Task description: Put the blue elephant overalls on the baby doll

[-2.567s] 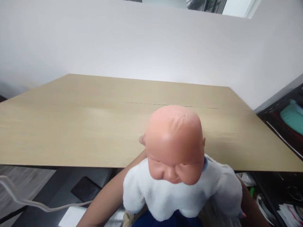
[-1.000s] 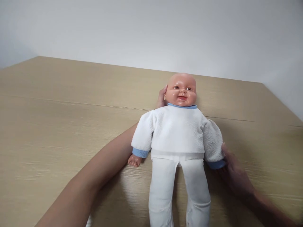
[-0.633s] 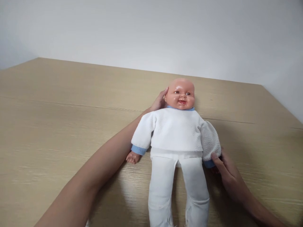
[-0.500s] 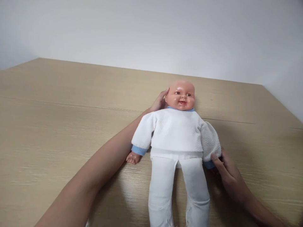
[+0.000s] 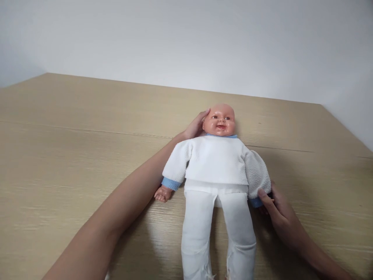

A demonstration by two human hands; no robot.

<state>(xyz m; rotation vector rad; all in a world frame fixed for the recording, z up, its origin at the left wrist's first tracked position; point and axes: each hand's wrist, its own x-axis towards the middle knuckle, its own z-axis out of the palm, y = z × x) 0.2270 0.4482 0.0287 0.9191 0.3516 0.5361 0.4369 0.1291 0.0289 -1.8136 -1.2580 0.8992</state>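
Note:
A baby doll (image 5: pixel 216 159) in a white fleece top with blue collar and cuffs and white trousers lies face up, its head away from me. My left hand (image 5: pixel 196 125) cups the side of the doll's bald head (image 5: pixel 220 119); most of its fingers are hidden behind the head. Around the cuff of the doll's sleeve (image 5: pixel 258 175) on the right, my right hand (image 5: pixel 278 214) is closed, thumb on top and the other fingers largely out of sight underneath. The doll's bare hand (image 5: pixel 163 193) rests against my left forearm. Its feet are cut off by the bottom of the view.
A pale wooden table (image 5: pixel 87 155) bears the doll, with a thin seam running across its top. Behind the far edge rises a plain white wall (image 5: pixel 186 42).
The doll's head has tipped back slightly and shifted a little to the left, with my left hand still against it. My right hand has moved slightly left with the sleeve.

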